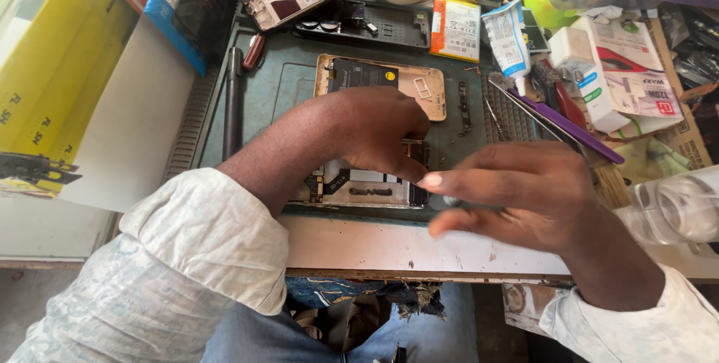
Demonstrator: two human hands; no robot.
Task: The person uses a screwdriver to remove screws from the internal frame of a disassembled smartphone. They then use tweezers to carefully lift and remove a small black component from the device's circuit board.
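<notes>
— Pressing down like that, the left hand (371, 135) could make the opened phone body with its bare grey-and-gold inner frame (359, 187) skate on the dark green work mat (292, 82) if the push goes sideways. The phone lies right under that hand, near the front edge of the desk (359, 247).

— And the right hand (517, 194)?

— It hovers just beside the phone, thumb and forefinger pinched on something small and dark, perhaps a tool tip; it is too blurred to name. The other fingers curl loosely. If the pinch slackens, whatever it grips could drop into the open frame or off the desk.

— How is the left one set?

— Palm down, fingers bent, fingertips on the phone's right side, wrist coming in from the left. It presses rather than grips; I cannot tell whether anything lies under it.

— Anything nearby to worry about?

— Beyond the left hand lies a gold back cover with a dark battery (378, 78). Past the right hand, slim steel tweezers (524, 108) and a purple-handled tool (580, 135) rest close together; a careless sweep could knock them.
</notes>
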